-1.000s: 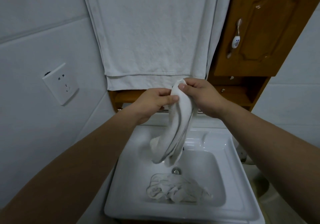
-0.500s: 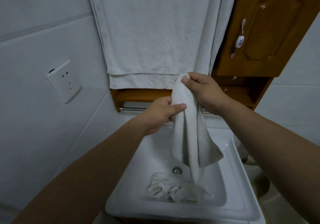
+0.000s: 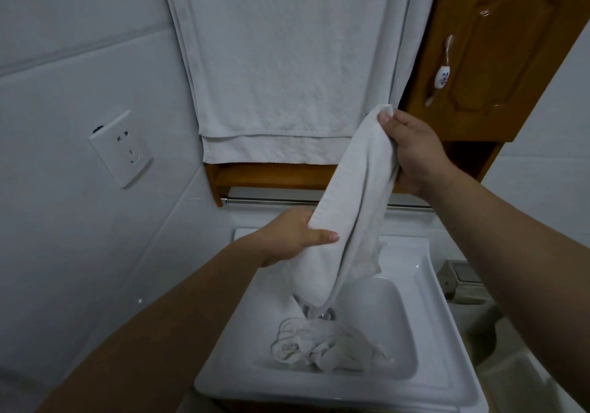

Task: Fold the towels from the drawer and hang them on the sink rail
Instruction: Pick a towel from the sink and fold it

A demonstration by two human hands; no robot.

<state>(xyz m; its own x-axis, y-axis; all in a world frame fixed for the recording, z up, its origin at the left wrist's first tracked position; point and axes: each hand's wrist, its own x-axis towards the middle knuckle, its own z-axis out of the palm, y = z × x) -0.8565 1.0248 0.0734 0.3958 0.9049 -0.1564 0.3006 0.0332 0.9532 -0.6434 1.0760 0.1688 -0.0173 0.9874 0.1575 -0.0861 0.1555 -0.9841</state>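
A small white towel [image 3: 352, 202] hangs stretched at a slant over the sink [image 3: 427, 301]. My right hand [image 3: 412, 151] grips its top corner, up near the wooden cabinet. Lower and to the left, my left hand [image 3: 295, 237] pinches the towel's left edge. Its loose end droops into the basin. More white towels [image 3: 325, 344] lie crumpled in the basin by the drain. The metal rail [image 3: 271, 201] runs along the wall just behind the sink, partly hidden by the held towel.
A large white towel [image 3: 287, 61] hangs on the wall above the rail. A wooden cabinet [image 3: 498, 55] with a white-knobbed handle is at the upper right. A wall socket [image 3: 123, 147] is at the left. A toilet tank [image 3: 463, 282] sits right of the sink.
My hands have drawn apart: the right rose toward the cabinet, the left slid down along the towel's edge. The bunched towel has opened out into a long slanted strip.
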